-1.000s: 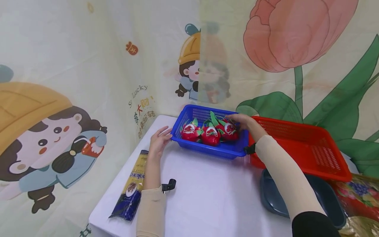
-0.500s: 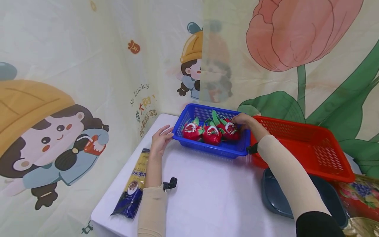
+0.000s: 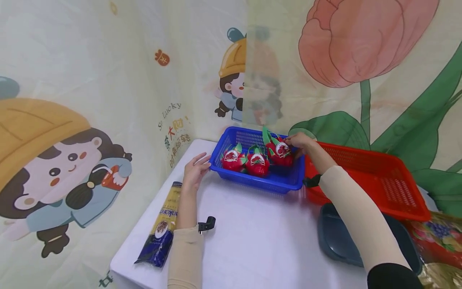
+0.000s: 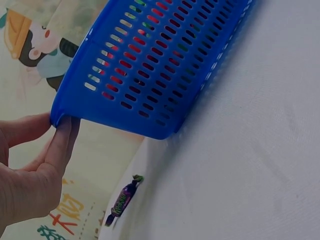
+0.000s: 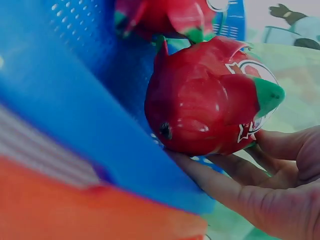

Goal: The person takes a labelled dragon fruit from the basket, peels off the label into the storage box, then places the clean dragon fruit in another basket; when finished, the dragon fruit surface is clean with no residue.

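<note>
Three red fruits (image 3: 257, 165) in blue basket (image 3: 252, 182); right hand (image 3: 301, 142) grips rightmost fruit (image 3: 281, 151), near right wall. Left hand (image 3: 195, 171) pinches left rim. White cloth (image 3: 249, 237) before front edge.

- Head: looks forward and down from over the near side of the white cloth-covered table (image 3: 252, 241), facing its far-left corner; widest and farthest off.
- Left wrist: close and tilted, facing the outer slotted wall of the blue rectangular plastic basket (image 4: 145, 77).
- Right wrist: nearest, turned sideways, facing a shiny red dragon fruit with green tips (image 5: 195, 100).
- All three share the blue basket and cream printed cloth backdrop (image 3: 137, 32).
</note>
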A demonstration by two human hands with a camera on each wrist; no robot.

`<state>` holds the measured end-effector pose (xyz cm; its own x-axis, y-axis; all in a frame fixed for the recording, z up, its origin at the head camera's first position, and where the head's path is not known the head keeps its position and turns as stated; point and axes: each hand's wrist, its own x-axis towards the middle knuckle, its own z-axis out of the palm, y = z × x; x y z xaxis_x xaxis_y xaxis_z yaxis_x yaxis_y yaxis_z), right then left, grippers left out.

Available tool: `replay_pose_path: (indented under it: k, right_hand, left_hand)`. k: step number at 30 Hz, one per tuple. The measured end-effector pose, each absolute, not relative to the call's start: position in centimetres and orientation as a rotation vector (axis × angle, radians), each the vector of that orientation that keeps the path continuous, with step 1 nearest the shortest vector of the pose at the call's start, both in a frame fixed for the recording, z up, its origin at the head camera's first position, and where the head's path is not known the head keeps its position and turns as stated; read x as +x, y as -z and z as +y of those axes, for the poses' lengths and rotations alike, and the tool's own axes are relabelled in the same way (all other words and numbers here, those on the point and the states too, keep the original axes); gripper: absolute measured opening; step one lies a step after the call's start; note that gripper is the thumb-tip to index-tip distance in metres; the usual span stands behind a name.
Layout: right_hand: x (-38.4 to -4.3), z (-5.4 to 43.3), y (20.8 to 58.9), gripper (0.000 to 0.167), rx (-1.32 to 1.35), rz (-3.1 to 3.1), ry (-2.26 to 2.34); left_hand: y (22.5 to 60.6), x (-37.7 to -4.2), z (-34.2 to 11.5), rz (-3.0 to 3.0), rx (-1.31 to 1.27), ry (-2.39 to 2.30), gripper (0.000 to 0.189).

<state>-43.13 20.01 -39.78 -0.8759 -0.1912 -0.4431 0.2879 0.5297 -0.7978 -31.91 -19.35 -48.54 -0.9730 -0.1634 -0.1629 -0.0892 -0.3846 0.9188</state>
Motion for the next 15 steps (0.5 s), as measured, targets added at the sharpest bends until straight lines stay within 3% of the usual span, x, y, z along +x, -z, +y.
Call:
replay_pose_path:
  k: [15]
  right_hand:
    - [-39.7,21.7,37.0,0.057,0.099,2.149,1.640]
  left_hand:
    - [48.0,-31.9,-19.2,-1.745,0.394,2.540,0.058]
